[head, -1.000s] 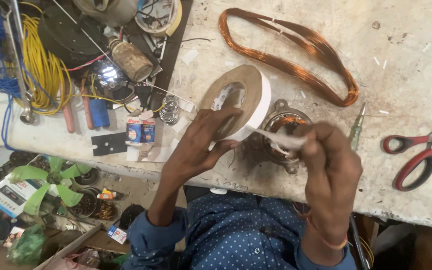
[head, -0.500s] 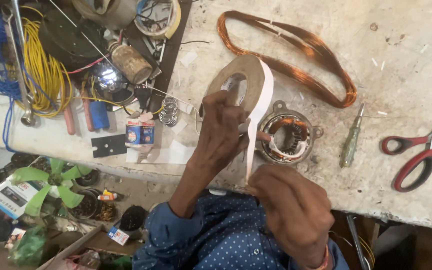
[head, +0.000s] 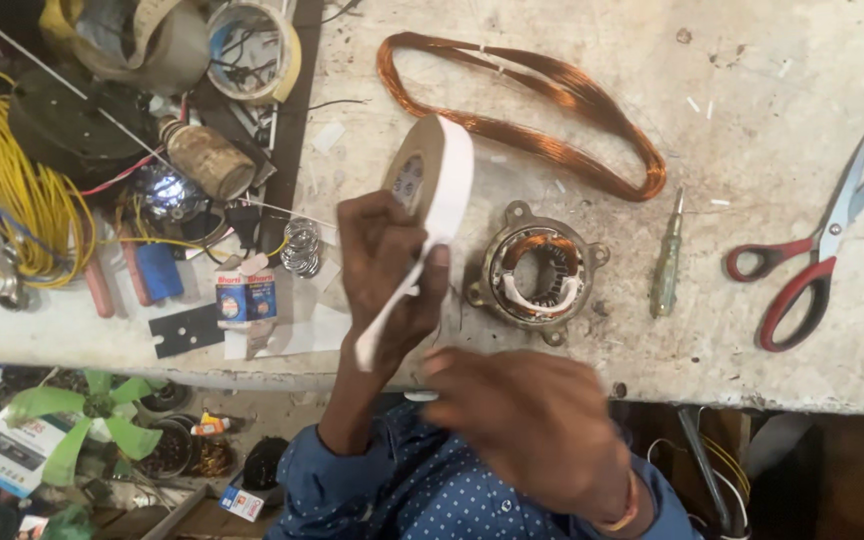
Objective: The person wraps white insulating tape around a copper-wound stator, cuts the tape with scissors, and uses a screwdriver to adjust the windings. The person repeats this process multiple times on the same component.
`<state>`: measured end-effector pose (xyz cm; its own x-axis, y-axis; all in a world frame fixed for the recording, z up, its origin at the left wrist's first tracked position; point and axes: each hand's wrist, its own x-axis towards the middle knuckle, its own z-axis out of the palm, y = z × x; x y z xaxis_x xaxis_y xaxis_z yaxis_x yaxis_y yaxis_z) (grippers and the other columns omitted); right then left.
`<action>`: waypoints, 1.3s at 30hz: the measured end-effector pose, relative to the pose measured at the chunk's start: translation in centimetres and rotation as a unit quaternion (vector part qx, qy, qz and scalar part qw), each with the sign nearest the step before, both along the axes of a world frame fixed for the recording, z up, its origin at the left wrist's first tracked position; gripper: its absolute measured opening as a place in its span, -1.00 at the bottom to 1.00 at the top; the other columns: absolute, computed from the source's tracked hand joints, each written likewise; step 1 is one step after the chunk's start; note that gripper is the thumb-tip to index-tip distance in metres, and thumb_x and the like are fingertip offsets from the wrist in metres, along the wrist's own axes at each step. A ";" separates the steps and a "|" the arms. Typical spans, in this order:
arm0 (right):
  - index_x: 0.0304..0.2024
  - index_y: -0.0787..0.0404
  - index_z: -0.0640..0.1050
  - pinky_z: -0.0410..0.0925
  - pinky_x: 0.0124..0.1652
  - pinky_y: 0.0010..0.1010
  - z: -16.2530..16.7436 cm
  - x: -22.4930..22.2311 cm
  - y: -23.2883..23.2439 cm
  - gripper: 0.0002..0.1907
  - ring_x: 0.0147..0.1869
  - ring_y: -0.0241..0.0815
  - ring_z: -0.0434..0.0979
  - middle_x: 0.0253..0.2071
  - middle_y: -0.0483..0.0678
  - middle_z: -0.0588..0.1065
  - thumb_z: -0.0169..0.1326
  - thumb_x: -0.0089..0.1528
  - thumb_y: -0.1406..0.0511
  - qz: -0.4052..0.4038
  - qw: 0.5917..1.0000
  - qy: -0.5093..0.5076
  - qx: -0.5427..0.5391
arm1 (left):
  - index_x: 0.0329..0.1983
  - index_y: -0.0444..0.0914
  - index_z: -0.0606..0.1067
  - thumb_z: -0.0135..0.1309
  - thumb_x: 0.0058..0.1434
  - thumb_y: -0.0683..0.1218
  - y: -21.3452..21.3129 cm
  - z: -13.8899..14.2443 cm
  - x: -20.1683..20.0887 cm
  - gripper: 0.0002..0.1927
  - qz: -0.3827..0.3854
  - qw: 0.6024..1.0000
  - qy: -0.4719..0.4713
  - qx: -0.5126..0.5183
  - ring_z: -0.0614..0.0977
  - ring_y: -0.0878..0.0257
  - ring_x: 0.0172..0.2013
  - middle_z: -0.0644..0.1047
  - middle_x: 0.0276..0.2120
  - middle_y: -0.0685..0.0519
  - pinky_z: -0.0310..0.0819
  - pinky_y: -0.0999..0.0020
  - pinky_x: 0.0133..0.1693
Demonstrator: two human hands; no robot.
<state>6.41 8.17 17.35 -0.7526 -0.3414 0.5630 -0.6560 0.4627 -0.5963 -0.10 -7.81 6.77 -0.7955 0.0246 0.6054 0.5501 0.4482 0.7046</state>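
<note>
Right now your left hand (head: 387,280) has its grip closed around a roll of white tape (head: 432,170), lifted above the desk (head: 772,60) and tilted, with a loose white strip (head: 387,310) hanging down across your fingers. Your right hand (head: 537,430) sits lower, near the desk's front edge, blurred; whether its grip is closed you cannot tell. Just beside the tape, on the desk, lies a motor stator (head: 537,270) with copper windings. Beyond it rests a loop of copper wire (head: 552,120), and to the right a green-handled screwdriver (head: 667,265) and red-handled scissors (head: 817,260).
</note>
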 end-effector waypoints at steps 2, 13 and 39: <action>-0.17 0.27 0.56 0.50 -0.33 -0.54 -1.0 -0.4 0.7 -0.86 -0.16 -0.13 0.82 -0.27 -0.04 0.67 0.27 0.26 0.45 -0.122 0.989 -0.054 -0.058 | -0.13 -0.31 0.43 0.04 0.44 -0.13 -0.8 0.7 -0.3 -0.88 0.030 0.999 -0.022 0.012 0.46 0.26 -0.25 0.31 -0.05 -0.09 0.38 0.36 -0.38; 0.02 0.37 0.49 0.33 -0.07 0.14 -14.1 0.2 19.1 -0.59 0.05 0.31 0.46 0.02 0.35 0.44 0.29 0.30 0.22 -0.530 0.789 -0.156 0.268 | -0.17 -0.33 0.49 0.04 0.36 -0.12 -2.8 2.9 0.1 -0.85 0.005 0.985 -0.108 0.135 0.46 0.28 -0.19 0.43 -0.09 -0.04 0.36 0.41 -0.26; 0.44 0.45 0.25 0.44 0.27 -0.14 -13.3 1.0 24.1 -0.44 0.23 -0.03 0.58 0.07 0.21 0.51 0.03 0.41 0.45 -0.259 0.888 -0.269 -0.270 | -0.11 -0.40 0.46 -0.10 0.47 -0.12 -1.5 3.3 -2.1 -0.78 0.036 0.991 -0.052 0.122 0.46 0.18 -0.24 0.38 -0.20 -0.07 0.36 0.29 -0.21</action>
